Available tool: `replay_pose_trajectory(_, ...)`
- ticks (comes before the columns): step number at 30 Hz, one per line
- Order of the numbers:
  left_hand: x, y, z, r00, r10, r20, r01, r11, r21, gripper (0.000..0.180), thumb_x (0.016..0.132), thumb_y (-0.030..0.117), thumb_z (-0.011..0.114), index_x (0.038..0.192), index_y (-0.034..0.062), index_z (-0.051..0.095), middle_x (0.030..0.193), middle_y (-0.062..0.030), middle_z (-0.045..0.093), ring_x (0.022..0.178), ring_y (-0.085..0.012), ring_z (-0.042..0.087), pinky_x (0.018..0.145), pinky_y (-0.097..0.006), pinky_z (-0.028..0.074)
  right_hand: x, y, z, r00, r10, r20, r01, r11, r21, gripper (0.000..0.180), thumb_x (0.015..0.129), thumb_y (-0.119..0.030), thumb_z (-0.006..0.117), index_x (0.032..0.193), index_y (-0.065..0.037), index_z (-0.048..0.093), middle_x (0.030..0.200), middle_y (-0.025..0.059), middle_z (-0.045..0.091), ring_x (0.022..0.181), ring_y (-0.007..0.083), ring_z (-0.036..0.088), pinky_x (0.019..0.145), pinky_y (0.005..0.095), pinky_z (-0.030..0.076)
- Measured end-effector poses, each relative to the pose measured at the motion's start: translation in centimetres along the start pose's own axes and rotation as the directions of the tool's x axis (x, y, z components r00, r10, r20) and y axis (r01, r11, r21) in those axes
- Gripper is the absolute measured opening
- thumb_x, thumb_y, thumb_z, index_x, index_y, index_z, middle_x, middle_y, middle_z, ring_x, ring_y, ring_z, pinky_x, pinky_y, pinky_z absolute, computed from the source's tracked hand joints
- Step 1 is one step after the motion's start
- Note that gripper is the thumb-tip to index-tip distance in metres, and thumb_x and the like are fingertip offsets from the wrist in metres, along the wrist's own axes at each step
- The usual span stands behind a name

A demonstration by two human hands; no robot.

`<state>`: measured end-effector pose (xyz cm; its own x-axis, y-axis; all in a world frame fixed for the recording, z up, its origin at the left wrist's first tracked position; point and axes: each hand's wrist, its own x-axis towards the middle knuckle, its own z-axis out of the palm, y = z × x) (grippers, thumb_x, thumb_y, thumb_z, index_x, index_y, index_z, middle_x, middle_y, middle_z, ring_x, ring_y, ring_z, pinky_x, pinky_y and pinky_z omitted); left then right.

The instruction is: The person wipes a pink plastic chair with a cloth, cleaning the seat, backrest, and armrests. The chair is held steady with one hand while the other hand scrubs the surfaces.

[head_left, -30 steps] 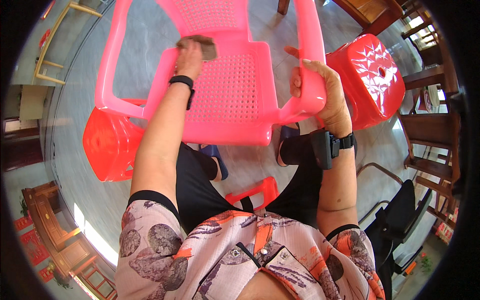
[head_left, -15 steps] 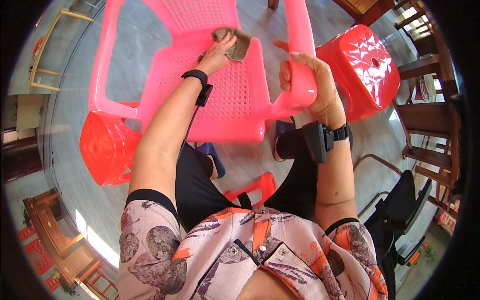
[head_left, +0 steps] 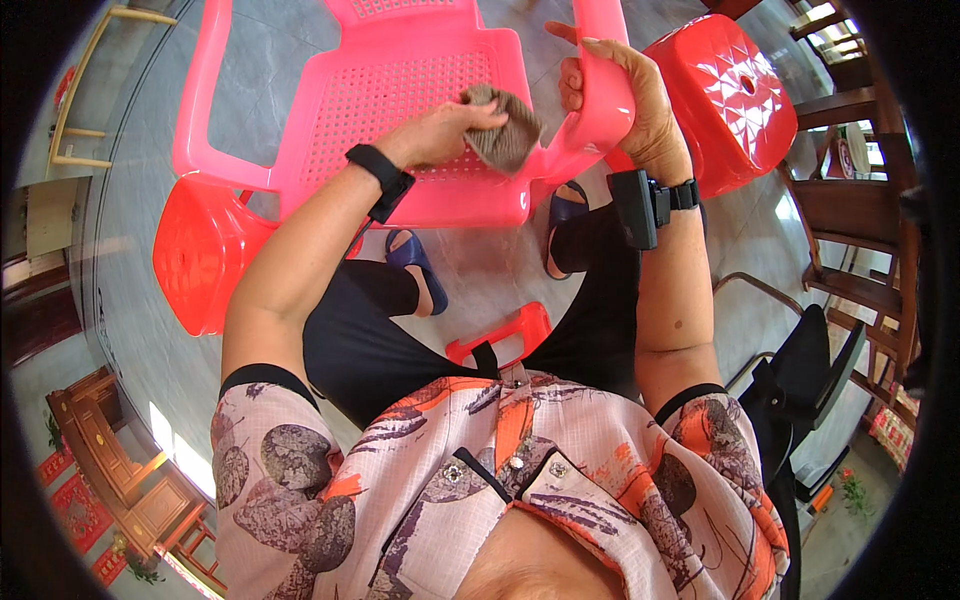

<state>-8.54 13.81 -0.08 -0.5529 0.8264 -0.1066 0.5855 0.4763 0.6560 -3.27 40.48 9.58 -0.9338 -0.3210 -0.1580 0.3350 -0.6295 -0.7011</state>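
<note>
A pink plastic armchair (head_left: 345, 115) with a perforated seat stands in front of me. My left hand (head_left: 440, 132) grips a brown cloth (head_left: 510, 138) at the seat's front right part, close to the base of the right armrest. My right hand (head_left: 640, 105) is wrapped around the chair's right armrest (head_left: 603, 95), with the thumb on top and fingers on its inner side. Part of the cloth is hidden beneath the left fingers.
Red plastic stools stand on both sides: one on the right (head_left: 735, 100), one on the left (head_left: 205, 255). Another red plastic piece (head_left: 520, 335) shows between my legs. Dark wooden chairs (head_left: 850, 215) line the far right, a black folded chair (head_left: 790, 385) lower right, a wooden cabinet (head_left: 130, 450) lower left.
My left hand has drawn the cloth from the back of the seat toward its front right corner. The right hand keeps its hold on the armrest. The whole chair sits slightly higher in view.
</note>
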Motion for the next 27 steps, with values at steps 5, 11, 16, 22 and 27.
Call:
replay_pose_trajectory(5, -4.3, 4.3, 0.7, 0.977, -0.024, 0.213, 0.011, 0.998, 0.063, 0.072, 0.081, -0.018, 0.046, 0.148, 0.0078, 0.051, 0.155, -0.0272, 0.041, 0.143, -0.039, 0.043, 0.118, -0.041, 0.037, 0.1, 0.1, 0.0, 1.0, -0.023, -0.017, 0.023, 1.0, -0.002, 0.046, 0.098, -0.019, 0.061, 0.137, 0.005, 0.053, 0.075, 0.01, 0.06, 0.066, 0.0199, 0.057, 0.064, 0.0314, 0.051)
replay_pose_trajectory(11, -4.0, 5.2, 3.0, 0.995, -0.067, 0.069, 0.04, 0.94, 0.338, 0.065, 0.087, -0.003, 0.053, 0.15, -0.0022, 0.038, 0.153, -0.0261, 0.038, 0.128, -0.0448, 0.054, 0.105, -0.046, 0.05, 0.1, 0.1, -0.1, 0.999, -0.013, -0.03, 0.013, 1.0, 0.001, 0.046, 0.097, -0.019, 0.06, 0.136, 0.005, 0.055, 0.077, 0.0088, 0.059, 0.066, 0.0188, 0.056, 0.064, 0.0302, 0.051)
replay_pose_trajectory(16, -1.3, 1.8, 3.9, 0.985, 0.067, -0.16, 0.011, 0.897, 0.442, 0.074, 0.083, -0.011, 0.051, 0.154, -0.0027, 0.03, 0.158, -0.0305, 0.032, 0.124, -0.0506, 0.055, 0.1, -0.049, 0.053, 0.2, 0.1, -0.2, 0.999, -0.013, -0.036, 0.012, 1.0, -0.017, 0.045, 0.097, -0.019, 0.059, 0.136, 0.005, 0.055, 0.077, 0.009, 0.059, 0.067, 0.0186, 0.056, 0.065, 0.0305, 0.051)
replay_pose_trajectory(22, 3.4, -3.0, 2.4, 0.977, -0.079, -0.196, 0.171, 0.838, 0.518, 0.076, 0.082, -0.009, 0.052, 0.154, -0.0041, 0.029, 0.157, -0.0326, 0.031, 0.122, -0.0514, 0.057, 0.099, -0.05, 0.053, 0.0, 0.3, 0.2, 0.996, -0.038, -0.079, 0.03, 0.995, -0.093, 0.057, 0.097, -0.023, 0.06, 0.145, 0.004, 0.045, 0.076, 0.0056, 0.056, 0.063, 0.0152, 0.054, 0.061, 0.0296, 0.048)
replay_pose_trajectory(27, 5.9, -5.3, 0.3, 0.947, -0.238, -0.217, 0.313, 0.841, 0.441, 0.079, 0.085, -0.006, 0.047, 0.16, 0.0056, 0.025, 0.164, -0.0258, 0.025, 0.128, -0.0479, 0.055, 0.107, -0.053, 0.048, 0.2, 0.0, 0.0, 1.0, -0.005, 0.003, 0.005, 1.0, 0.002, 0.045, 0.098, -0.019, 0.059, 0.136, 0.004, 0.055, 0.076, 0.0104, 0.061, 0.068, 0.0195, 0.058, 0.066, 0.0313, 0.051)
